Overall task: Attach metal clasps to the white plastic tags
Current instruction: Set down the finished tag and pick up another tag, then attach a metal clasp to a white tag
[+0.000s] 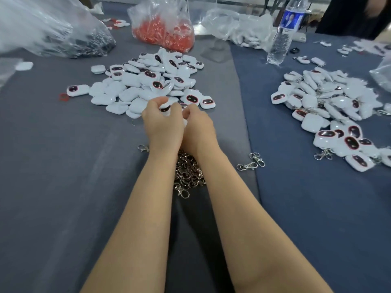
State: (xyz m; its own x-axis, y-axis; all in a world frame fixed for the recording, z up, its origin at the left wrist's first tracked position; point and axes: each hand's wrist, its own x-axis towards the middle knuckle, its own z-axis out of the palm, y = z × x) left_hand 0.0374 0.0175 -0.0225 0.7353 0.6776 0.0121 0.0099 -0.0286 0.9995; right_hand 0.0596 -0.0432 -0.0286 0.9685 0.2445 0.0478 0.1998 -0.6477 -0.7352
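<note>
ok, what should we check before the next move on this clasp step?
1. The left hand grips a white tag: ok.
2. The right hand holds a clasp: cannot tell, its curled fingers hide it.
3. Clasp hooked to the tag: cannot tell.
4. The clasp pile lies under the wrists, in reach: ok.
5. Drop spot by the finished pile on the right: ok.

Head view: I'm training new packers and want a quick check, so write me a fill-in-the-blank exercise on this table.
1. The left hand grips a white ____ with its fingers.
2. The water bottle stands ____.
3. Tags already carrying clasps lie in the pile on the person's ____.
4. On the cloth to the right of the right forearm lie ____ stray clasps.

Missing words: tag; upright; right; two.
</note>
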